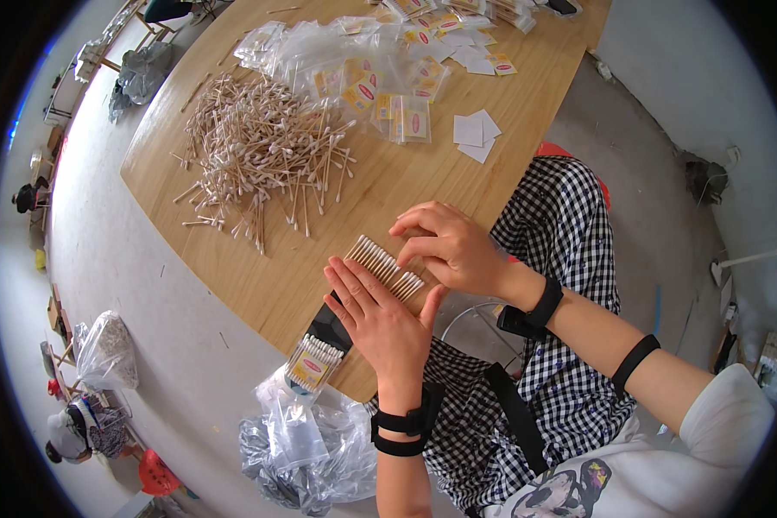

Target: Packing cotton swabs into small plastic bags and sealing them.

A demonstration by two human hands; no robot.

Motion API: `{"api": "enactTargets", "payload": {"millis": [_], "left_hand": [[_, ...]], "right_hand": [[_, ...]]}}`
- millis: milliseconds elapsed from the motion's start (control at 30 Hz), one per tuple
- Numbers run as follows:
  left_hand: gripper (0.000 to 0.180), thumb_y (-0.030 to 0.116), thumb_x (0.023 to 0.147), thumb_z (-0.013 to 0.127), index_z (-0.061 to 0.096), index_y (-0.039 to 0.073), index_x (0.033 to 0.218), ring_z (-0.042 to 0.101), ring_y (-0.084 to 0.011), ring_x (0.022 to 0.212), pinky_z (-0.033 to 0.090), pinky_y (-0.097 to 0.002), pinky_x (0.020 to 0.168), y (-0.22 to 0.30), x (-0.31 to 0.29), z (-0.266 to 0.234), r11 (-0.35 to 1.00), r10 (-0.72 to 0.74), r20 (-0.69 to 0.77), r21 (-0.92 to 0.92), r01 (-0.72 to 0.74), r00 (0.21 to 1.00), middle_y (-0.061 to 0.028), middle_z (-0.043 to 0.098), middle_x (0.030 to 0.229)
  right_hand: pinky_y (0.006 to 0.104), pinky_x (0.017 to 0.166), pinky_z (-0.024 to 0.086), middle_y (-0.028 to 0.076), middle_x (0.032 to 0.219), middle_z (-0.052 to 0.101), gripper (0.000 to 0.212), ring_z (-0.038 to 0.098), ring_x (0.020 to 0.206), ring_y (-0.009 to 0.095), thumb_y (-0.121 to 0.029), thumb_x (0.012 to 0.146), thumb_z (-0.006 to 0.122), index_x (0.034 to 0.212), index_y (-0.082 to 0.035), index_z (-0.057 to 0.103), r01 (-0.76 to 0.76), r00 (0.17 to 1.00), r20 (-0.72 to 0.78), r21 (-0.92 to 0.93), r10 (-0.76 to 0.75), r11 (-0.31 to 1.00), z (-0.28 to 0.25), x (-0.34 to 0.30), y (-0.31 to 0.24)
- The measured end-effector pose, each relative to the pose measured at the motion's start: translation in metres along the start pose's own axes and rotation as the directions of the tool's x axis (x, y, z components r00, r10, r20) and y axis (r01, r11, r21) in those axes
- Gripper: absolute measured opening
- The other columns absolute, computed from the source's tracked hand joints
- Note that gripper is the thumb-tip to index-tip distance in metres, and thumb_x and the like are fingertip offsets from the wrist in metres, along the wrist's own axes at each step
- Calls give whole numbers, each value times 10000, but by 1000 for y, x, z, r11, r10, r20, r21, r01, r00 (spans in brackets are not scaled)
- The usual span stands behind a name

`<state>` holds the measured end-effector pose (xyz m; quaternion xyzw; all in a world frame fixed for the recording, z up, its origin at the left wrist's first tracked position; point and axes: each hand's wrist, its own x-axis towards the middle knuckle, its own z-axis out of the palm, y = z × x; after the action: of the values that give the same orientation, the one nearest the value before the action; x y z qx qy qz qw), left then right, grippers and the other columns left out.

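A row of cotton swabs [378, 259] lies side by side on the wooden table near its front edge. My left hand [373, 315] rests flat over the lower ends of the row, fingers stretched out and thumb spread. Over the right end of the row is my right hand [451, 249], its fingers bent and apart, with nothing visible between them. A large loose heap of cotton swabs [259, 151] is spread farther back on the left. Beside my left hand, at the table corner, a filled pack of swabs [311, 363] with a yellow-and-white card stands next to a black object [328, 326].
Clear plastic bags [289, 47] and small printed card packets [410, 116] cover the far part of the wooden table [388, 181]. White cards [475, 134] lie at the right. Below the near corner hangs a plastic bag [306, 440]. Another person [73, 432] is at the far left.
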<state>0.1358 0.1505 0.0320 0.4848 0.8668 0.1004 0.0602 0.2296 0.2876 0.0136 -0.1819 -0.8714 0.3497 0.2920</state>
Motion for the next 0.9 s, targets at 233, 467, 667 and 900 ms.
{"api": "enactTargets", "payload": {"millis": [233,467,667,900], "left_hand": [[1140,677,835,603,167,-141,1499,98,-370,1515,73,-483,1219,-2,-1,2,1000,2,-4,11,-2,1000,-286,148,1599],[1160,700,826,596,164,-141,1499,96,-373,1514,79,-483,1219,1,0,0,1000,0,4,6,0,1000,-283,144,1601],[1168,716,824,582,158,-133,1505,89,-372,1515,76,-481,1219,0,0,0,1000,-6,7,13,6,1000,-279,137,1604],[1166,722,831,566,152,-133,1506,80,-370,1517,66,-478,1219,0,0,1,1000,-2,9,9,2,1000,-279,130,1605]], "right_hand": [[374,965,475,26,1138,636,94,562,1155,241,-21,765,663,769,-111,691,9,999,43,-21,-8,1000,-2,2,-3],[359,889,494,29,1056,642,73,589,1049,223,-13,750,628,713,-70,656,-53,992,-111,110,66,992,14,23,-3],[369,873,498,34,1022,644,93,593,1024,227,-8,728,642,648,-54,640,-13,993,-111,121,27,993,21,22,3],[377,875,495,31,1015,644,94,594,1024,223,-17,709,662,631,-60,634,-4,994,-106,101,14,995,20,22,4]]}}
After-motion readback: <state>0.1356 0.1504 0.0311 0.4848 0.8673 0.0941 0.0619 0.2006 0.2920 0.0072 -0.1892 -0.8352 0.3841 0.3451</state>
